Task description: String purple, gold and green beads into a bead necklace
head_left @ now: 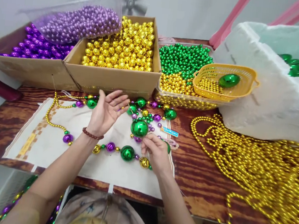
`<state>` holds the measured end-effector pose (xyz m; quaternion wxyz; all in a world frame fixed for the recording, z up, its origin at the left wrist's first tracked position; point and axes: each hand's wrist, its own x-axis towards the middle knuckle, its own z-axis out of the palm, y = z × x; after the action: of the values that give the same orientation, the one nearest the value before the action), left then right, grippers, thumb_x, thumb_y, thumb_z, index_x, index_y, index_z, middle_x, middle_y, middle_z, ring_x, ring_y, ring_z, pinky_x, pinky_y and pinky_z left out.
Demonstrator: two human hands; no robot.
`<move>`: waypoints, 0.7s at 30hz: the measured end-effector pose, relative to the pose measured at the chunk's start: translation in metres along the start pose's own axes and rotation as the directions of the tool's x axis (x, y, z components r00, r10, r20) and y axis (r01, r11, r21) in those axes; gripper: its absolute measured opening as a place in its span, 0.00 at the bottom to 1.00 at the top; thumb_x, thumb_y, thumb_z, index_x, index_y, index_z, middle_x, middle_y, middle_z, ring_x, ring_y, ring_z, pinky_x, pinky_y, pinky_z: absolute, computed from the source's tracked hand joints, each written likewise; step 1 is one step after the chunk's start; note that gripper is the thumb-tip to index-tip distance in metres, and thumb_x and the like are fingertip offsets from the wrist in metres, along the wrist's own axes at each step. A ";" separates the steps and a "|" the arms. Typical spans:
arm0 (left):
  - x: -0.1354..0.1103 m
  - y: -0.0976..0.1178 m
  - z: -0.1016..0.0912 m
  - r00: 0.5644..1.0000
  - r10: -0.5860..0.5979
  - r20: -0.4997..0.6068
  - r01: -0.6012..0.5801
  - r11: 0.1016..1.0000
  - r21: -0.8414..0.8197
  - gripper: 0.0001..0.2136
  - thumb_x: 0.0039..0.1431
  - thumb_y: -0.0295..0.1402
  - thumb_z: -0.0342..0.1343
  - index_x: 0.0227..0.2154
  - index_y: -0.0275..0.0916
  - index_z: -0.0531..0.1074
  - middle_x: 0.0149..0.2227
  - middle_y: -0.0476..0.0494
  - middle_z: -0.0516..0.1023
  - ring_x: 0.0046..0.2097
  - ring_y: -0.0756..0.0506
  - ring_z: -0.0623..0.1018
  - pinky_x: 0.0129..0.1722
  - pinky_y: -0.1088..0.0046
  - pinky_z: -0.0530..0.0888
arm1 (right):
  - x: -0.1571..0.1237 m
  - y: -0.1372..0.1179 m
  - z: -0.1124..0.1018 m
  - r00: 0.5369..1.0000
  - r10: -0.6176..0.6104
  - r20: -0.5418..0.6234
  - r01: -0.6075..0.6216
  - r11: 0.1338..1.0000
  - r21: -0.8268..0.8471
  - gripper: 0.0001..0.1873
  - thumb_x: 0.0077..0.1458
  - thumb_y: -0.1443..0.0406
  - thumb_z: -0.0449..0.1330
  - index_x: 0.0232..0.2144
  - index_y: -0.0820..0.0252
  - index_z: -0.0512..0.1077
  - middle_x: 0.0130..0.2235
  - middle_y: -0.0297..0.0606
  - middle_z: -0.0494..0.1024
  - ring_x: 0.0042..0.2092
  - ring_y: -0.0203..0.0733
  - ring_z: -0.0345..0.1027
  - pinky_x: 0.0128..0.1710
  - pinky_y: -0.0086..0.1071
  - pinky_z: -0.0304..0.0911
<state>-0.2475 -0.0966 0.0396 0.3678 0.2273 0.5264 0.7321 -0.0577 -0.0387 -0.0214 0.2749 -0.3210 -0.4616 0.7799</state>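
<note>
My left hand (109,109) is palm up with the fingers spread, holding nothing, above the white cloth (65,124). Thumb and fingertips of my right hand (157,153) pinch together at the lower edge of a large shiny green bead (139,128). A small purple bead (134,116) sits just above it, with a thin needle-like tip sticking out toward my left hand. Around both hands lies a bead garland of green, purple and gold balls, including a purple ball (110,146) and a green ball (127,153). Gold bead string (48,114) forms its left end.
Behind stand cardboard boxes of purple beads (44,45) and gold beads (118,48), plus a tub of green beads (184,57). An orange basket (224,95) rests on the tub. At right are gold bead strands (261,166) and a white foam box (249,76).
</note>
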 end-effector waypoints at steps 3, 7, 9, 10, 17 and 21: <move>-0.010 -0.006 -0.008 0.998 -0.044 -0.043 0.041 0.997 -0.067 0.24 0.61 0.58 0.49 0.45 0.44 0.75 0.49 0.40 0.80 0.51 0.43 0.80 0.51 0.63 0.76 | 0.005 0.003 0.009 1.000 0.013 0.007 -0.013 0.999 0.033 0.09 0.46 0.61 0.67 0.23 0.61 0.73 0.21 0.31 0.74 0.19 0.28 0.63 0.20 0.23 0.57; -0.017 -0.018 -0.003 0.999 -0.024 0.025 0.026 0.994 -0.103 0.13 0.55 0.44 0.64 0.38 0.42 0.77 0.44 0.43 0.82 0.48 0.44 0.81 0.48 0.67 0.76 | 0.012 0.005 0.025 0.998 0.044 0.046 -0.043 0.999 -0.022 0.10 0.45 0.60 0.67 0.24 0.61 0.74 0.22 0.32 0.75 0.19 0.30 0.64 0.19 0.24 0.56; -0.014 -0.020 -0.001 1.000 0.018 0.008 -0.017 0.994 -0.106 0.10 0.53 0.42 0.64 0.32 0.41 0.77 0.38 0.44 0.82 0.44 0.44 0.81 0.43 0.69 0.76 | 0.019 0.001 0.029 0.996 0.045 0.074 -0.041 0.997 -0.063 0.11 0.44 0.59 0.67 0.24 0.61 0.74 0.21 0.32 0.75 0.19 0.30 0.65 0.19 0.23 0.56; -0.011 -0.020 -0.001 1.000 0.031 0.003 -0.031 0.995 -0.098 0.10 0.53 0.42 0.65 0.31 0.40 0.76 0.36 0.45 0.82 0.43 0.45 0.81 0.42 0.70 0.76 | 0.022 -0.002 0.029 0.995 0.044 0.086 -0.037 0.996 -0.082 0.11 0.44 0.59 0.68 0.24 0.61 0.74 0.21 0.32 0.75 0.19 0.30 0.65 0.18 0.23 0.56; 0.009 -0.016 0.008 0.997 0.044 -0.067 -0.050 0.994 -0.095 0.13 0.58 0.46 0.59 0.32 0.40 0.72 0.33 0.46 0.80 0.40 0.46 0.81 0.42 0.70 0.77 | 0.045 -0.022 0.030 0.977 0.044 0.207 -0.001 0.979 -0.204 0.10 0.44 0.59 0.67 0.28 0.61 0.76 0.25 0.33 0.78 0.20 0.31 0.68 0.17 0.23 0.55; 0.020 -0.025 0.025 0.994 0.031 -0.101 -0.048 0.985 -0.164 0.16 0.57 0.48 0.59 0.30 0.39 0.71 0.25 0.51 0.73 0.29 0.49 0.79 0.32 0.73 0.76 | 0.044 -0.023 0.037 0.975 0.038 0.218 0.015 0.971 -0.238 0.11 0.45 0.59 0.67 0.24 0.61 0.75 0.23 0.33 0.77 0.19 0.30 0.68 0.16 0.22 0.54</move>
<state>-0.2344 -0.0614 0.0232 0.3444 0.1700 0.4763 0.7910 -0.1111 -0.0173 0.0016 0.1767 -0.2655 -0.5777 0.7514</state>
